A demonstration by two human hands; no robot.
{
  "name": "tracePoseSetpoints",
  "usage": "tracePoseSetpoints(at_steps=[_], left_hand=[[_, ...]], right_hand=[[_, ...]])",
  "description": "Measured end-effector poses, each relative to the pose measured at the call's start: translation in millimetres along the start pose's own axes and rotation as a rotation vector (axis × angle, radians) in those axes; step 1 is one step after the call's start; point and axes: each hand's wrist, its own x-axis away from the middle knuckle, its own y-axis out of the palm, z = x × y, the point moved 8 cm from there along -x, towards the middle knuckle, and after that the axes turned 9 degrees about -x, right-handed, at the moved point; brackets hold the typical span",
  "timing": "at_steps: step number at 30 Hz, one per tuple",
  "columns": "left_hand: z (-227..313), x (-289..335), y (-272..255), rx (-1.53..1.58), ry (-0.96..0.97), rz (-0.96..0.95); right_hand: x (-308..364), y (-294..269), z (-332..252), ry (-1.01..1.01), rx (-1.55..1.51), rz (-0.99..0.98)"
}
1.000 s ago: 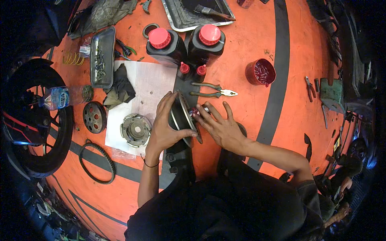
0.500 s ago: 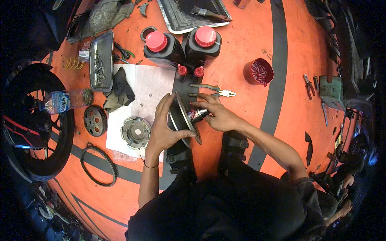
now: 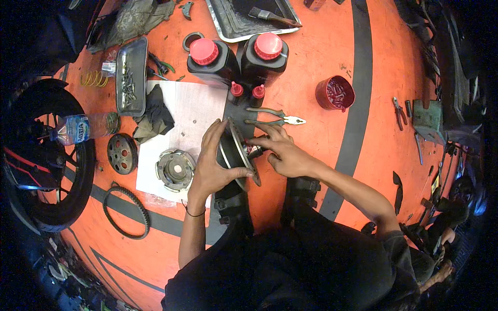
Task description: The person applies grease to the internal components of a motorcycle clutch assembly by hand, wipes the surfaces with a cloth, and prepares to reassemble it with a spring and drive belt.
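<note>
My left hand (image 3: 212, 168) holds a dark pulley (image 3: 232, 154) on edge above the floor, its fingers and thumb spread around the back face and rim. From the pulley's right side juts a metal hub (image 3: 256, 151) with red grease about its base. My right hand (image 3: 290, 155) is beside that hub, fingers apart, with the index finger reaching to the greasy area. Part of the hub is hidden behind the fingers. Just beyond my right hand lie pliers (image 3: 282, 118) with dark handles. A round metal clutch (image 3: 175, 170) rests on the white sheet (image 3: 199, 103) to the left.
Two black jugs (image 3: 212, 67) with red caps stand ahead, near two small red-tipped bottles (image 3: 236, 90). A red cup (image 3: 334, 93) of red grease is at right. Leftward are a metal tray (image 3: 131, 78), a clutch bell (image 3: 122, 154), a drive belt (image 3: 126, 212) and a water bottle (image 3: 85, 128).
My right hand has loosened from around the hub, and its index finger now stretches toward the hub's base. My left hand still holds the pulley in nearly the same place.
</note>
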Motion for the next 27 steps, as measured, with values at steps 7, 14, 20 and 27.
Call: tracePoseSetpoints(at_steps=[7,14,20,27], left_hand=[[-0.6,0.2,-0.6,0.002,0.005,0.011],[-1.9,-1.7,0.7,-0.011,0.001,0.000],[2.8,0.0,-2.8,-0.013,-0.008,0.012],[0.8,-1.8,-0.9,0.016,-0.013,0.005]], right_hand=[[11.3,5.3,-25.8,-0.098,0.321,0.051],[18.8,28.5,-21.6,-0.098,0.593,-0.027],[24.8,34.2,-14.7,-0.133,0.664,-0.103],[32.6,17.7,-9.9,-0.166,0.242,-0.032]])
